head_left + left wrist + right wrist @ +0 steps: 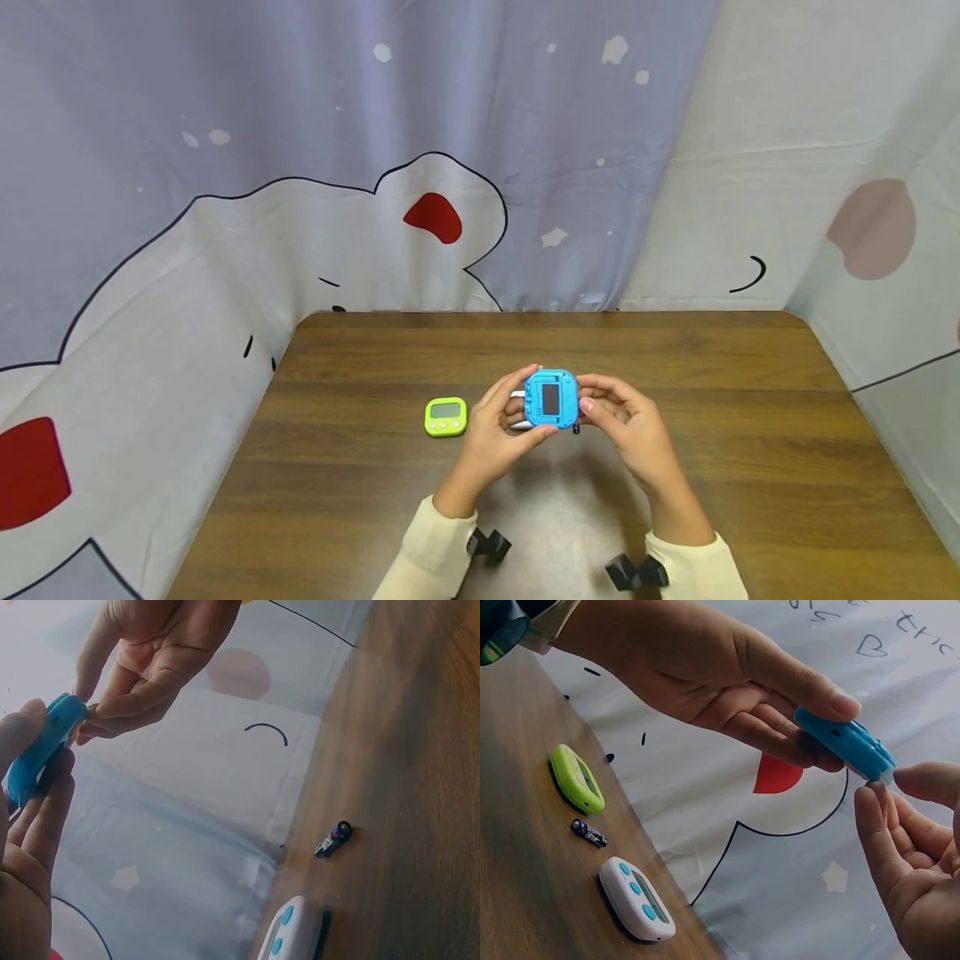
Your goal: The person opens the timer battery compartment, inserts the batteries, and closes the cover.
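Note:
A blue digital timer (551, 398) is held up above the table, its back with a dark rectangle facing the head camera. My left hand (497, 427) grips it between thumb and fingers along the left side. At the opposite edge my right hand (636, 429) pinches the rim; in the right wrist view its thumb and fingertip meet a pale, clear bit at the timer's end. Below the hands a white timer (637, 900) with blue buttons lies on the table, mostly hidden by my left hand in the head view. Near it lies a small dark battery (334, 840).
A lime-green timer (446, 417) lies on the wooden table (337, 500), left of my left hand. A patterned curtain (315, 83) hangs behind the table's far edge and along both sides. Black mounts (487, 546) are strapped at both wrists.

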{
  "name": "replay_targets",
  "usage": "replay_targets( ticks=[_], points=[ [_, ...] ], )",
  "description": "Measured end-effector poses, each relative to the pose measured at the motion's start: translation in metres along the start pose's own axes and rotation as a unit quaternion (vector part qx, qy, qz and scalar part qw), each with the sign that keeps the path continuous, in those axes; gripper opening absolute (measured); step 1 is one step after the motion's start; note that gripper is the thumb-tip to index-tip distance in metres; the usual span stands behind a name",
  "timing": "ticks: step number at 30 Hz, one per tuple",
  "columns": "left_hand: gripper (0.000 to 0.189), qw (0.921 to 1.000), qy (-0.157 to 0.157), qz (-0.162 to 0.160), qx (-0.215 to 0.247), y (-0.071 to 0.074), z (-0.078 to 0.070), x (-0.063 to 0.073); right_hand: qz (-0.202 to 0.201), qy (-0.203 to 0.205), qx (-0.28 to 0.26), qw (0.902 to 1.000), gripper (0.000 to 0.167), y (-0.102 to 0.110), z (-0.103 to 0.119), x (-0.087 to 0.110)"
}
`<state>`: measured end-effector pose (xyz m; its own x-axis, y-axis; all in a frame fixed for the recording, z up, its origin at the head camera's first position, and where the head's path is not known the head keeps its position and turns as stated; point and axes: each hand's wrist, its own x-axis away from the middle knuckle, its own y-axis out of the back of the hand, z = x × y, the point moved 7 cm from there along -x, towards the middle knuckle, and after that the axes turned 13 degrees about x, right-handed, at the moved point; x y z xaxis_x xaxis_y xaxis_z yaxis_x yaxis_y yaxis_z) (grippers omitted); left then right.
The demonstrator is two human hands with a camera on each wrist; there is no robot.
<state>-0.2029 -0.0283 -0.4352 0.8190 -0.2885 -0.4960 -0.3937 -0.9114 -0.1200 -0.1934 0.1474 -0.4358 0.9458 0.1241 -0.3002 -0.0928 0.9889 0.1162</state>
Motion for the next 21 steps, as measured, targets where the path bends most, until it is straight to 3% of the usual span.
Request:
replay_targets(
  ticks=[5,21],
  points=[
    [0.074,0.9998,-0.015,0.008,-0.011,-0.004,-0.013,-0.001,0.001,-0.023,-0.004,0.9997,0.028,0.001,-0.002,0.001],
    [0.074,0.9964,-0.060,0.032,-0.050,-0.010,-0.026,-0.002,0.042,-0.040,-0.007,0.9983,0.031,0.001,-0.009,0.003]
  ],
)
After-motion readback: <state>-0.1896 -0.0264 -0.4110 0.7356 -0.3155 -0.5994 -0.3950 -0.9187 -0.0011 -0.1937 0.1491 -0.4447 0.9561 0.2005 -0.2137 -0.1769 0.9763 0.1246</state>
